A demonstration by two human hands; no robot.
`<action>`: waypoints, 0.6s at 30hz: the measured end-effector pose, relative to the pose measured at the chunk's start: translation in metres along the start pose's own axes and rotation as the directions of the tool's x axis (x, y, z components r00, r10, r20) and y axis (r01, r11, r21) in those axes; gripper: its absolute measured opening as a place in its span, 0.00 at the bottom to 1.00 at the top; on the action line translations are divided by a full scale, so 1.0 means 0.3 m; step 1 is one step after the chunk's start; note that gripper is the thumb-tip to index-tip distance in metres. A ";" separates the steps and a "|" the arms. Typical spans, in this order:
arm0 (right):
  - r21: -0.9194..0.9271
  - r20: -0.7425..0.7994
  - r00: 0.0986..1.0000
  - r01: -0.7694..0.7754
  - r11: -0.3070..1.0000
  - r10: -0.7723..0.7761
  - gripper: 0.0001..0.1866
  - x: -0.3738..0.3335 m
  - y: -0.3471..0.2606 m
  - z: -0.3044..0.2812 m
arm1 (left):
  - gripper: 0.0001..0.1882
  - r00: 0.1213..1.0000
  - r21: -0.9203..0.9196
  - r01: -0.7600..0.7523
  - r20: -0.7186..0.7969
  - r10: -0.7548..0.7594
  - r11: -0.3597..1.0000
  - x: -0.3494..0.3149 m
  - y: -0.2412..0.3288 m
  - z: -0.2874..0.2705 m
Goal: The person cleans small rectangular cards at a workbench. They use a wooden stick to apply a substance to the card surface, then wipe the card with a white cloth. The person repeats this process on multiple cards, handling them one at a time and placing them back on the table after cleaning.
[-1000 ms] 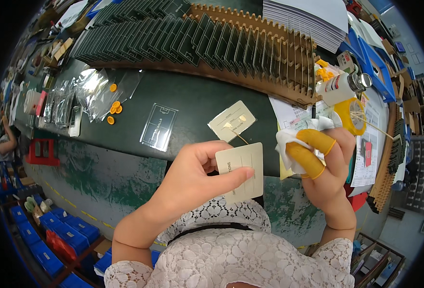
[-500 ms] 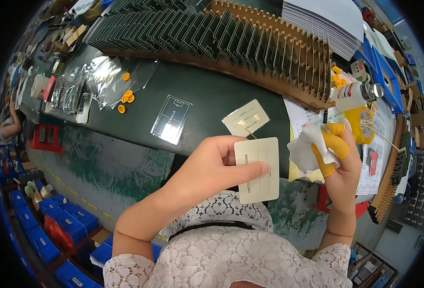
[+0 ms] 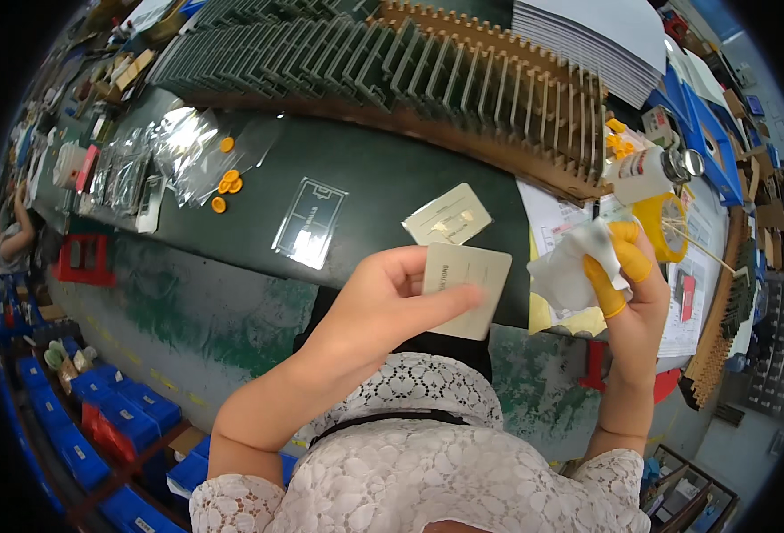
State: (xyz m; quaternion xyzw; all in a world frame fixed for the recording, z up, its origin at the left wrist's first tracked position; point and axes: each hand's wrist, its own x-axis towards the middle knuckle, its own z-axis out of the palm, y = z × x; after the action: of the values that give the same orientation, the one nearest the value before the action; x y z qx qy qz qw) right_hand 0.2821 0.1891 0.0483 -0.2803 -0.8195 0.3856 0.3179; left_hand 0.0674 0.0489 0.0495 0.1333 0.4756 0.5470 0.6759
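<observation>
Left hand [image 3: 383, 306] grips a beige card [image 3: 465, 289] in front of the chest, thumb laid across its face, other fingers curled behind its left edge; card is held off the bench, tilted slightly, just below the bench's near edge in view. Right hand [image 3: 627, 289] is closed on a crumpled white cloth [image 3: 568, 271], pinched between fingers wearing yellow finger cots [image 3: 607, 282]; cloth sits just right of the card, near but apart from it. A second beige card [image 3: 447, 216] lies flat on the dark green bench [image 3: 365, 169], just above the held one. A clear plastic sheet [image 3: 309, 222] lies flat to its left. Orange caps [image 3: 226, 185] sit near clear bags [image 3: 187, 147] further left. A long wooden slotted rack [image 3: 489, 89] packed with upright dark boards runs along the back of the bench. A white bottle [image 3: 645, 171] lies tilted near a yellow tape roll [image 3: 661, 226] right of the hands, with papers [image 3: 547, 222] under them. Stack of grey sheets [image 3: 587, 35] at top right. Blue bins [image 3: 99, 417] on the floor lower left. Another person's arm [image 3: 14, 235] shows at far left.
</observation>
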 end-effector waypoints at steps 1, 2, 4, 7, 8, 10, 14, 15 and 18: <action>0.021 0.002 1.000 -0.019 1.000 0.019 0.14 0.004 -0.007 -0.001 | 0.16 1.000 0.008 -0.005 -0.017 0.005 1.000 0.001 -0.009 -0.002; 0.042 0.004 0.999 -0.037 0.998 0.037 0.14 0.013 -0.017 0.006 | 0.16 0.999 0.016 -0.009 -0.033 0.009 1.000 -0.003 -0.019 -0.012; 0.132 0.012 0.992 -0.123 0.984 0.122 0.13 0.020 -0.023 0.003 | 0.16 0.999 0.044 -0.010 -0.049 0.012 0.999 -0.005 -0.028 -0.024; 0.279 0.064 0.966 -0.257 0.925 0.249 0.13 0.018 0.005 -0.009 | 0.17 0.998 0.101 -0.018 -0.059 0.024 0.995 -0.004 -0.035 -0.023; 0.318 0.063 0.956 -0.293 0.902 0.288 0.13 0.016 0.016 -0.012 | 0.17 0.997 0.127 -0.033 -0.061 0.041 0.991 -0.005 -0.033 -0.018; 0.398 0.071 0.929 -0.360 0.844 0.363 0.14 0.011 0.031 -0.013 | 0.18 0.995 0.177 -0.060 -0.067 0.073 0.982 -0.013 -0.025 -0.011; 0.514 0.060 0.886 -0.422 0.747 0.460 0.14 -0.001 0.036 -0.012 | 0.17 0.998 0.136 -0.026 -0.059 0.034 0.990 -0.015 -0.020 0.005; 0.512 0.058 0.889 -0.418 0.751 0.455 0.14 0.000 0.030 -0.007 | 0.16 0.998 0.140 -0.019 -0.056 0.027 0.990 -0.017 -0.016 0.009; 0.354 -0.030 0.948 -0.286 0.891 0.316 0.13 -0.005 0.021 0.005 | 0.14 0.999 0.168 0.011 -0.054 -0.002 0.986 -0.022 -0.017 0.009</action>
State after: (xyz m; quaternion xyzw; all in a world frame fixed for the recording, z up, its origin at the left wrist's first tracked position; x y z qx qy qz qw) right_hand 0.2833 0.1908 0.0419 -0.3605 -0.6712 0.5551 0.3337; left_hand 0.0730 0.0423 0.0504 0.1735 0.5385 0.5060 0.6511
